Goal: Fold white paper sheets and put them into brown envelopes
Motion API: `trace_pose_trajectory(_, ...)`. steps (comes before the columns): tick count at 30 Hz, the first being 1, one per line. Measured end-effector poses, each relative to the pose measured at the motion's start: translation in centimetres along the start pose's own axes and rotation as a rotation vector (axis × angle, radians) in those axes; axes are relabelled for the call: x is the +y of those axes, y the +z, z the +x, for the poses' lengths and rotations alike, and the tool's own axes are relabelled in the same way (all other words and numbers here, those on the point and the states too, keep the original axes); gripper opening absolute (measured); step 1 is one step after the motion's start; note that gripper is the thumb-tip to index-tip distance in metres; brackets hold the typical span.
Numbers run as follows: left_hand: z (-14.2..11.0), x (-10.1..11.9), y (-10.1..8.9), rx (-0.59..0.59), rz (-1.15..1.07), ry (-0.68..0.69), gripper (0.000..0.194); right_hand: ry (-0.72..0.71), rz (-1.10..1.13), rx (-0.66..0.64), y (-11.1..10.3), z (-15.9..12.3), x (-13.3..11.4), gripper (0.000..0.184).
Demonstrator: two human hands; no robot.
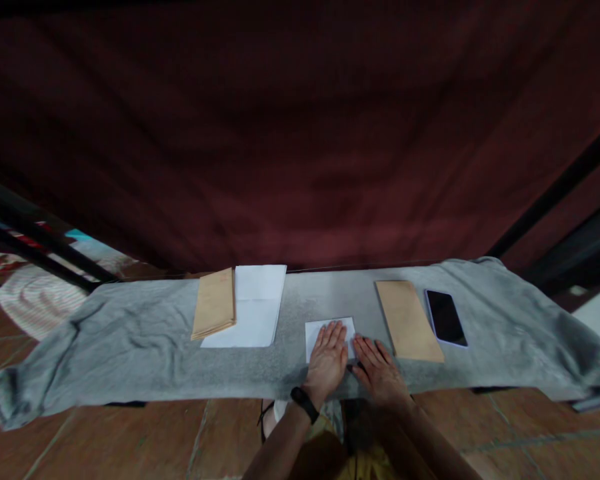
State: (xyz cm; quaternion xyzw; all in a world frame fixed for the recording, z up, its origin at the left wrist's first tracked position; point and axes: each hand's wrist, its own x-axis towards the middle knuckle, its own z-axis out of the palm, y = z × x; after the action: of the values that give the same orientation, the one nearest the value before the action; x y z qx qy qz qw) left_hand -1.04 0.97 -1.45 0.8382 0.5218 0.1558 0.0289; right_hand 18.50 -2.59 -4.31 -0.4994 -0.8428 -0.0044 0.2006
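A small white sheet of paper (314,331), apparently folded, lies on the grey cloth in front of me. My left hand (329,357) rests flat on it with the fingers stretched out, hiding its middle. At its right edge lies my right hand (379,370), palm down and fingers extended, partly touching the paper. Just beyond the right hand is a brown envelope (410,320). To the left, several brown envelopes (214,303) are stacked partly over larger white sheets (253,323).
A phone (446,317) with a dark screen lies right of the single envelope. The grey cloth (145,340) covers a long narrow surface. Behind it hangs a dark red curtain (320,167), with black bars (560,187) at the side. Tiled floor (170,440) shows below.
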Motion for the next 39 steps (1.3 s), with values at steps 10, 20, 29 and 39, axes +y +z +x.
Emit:
trace_pose_trajectory(10, 2.3, 1.3, 1.6, -0.052, 0.004, -0.028, 0.055, -0.048, 0.035, -0.005, 0.2, -1.3, 0.7, 0.05)
trace_pose_trajectory(20, 1.5, 1.2, 0.8, -0.058, -0.016, 0.037, 0.051, 0.002, 0.077, 0.002, 0.0, -1.0, 0.5, 0.045)
trace_pose_trajectory(29, -1.9, -0.1, -1.2, -0.057, -0.033, 0.067, 0.056, 0.003, 0.096, -0.016, -0.2, -1.2, 0.7, 0.046)
trace_pose_trajectory(39, -4.1, -3.5, -2.3, -0.035, 0.087, -0.061, 0.062, 0.036, 0.114, 0.05, 0.0, -0.5, 0.6, 0.043)
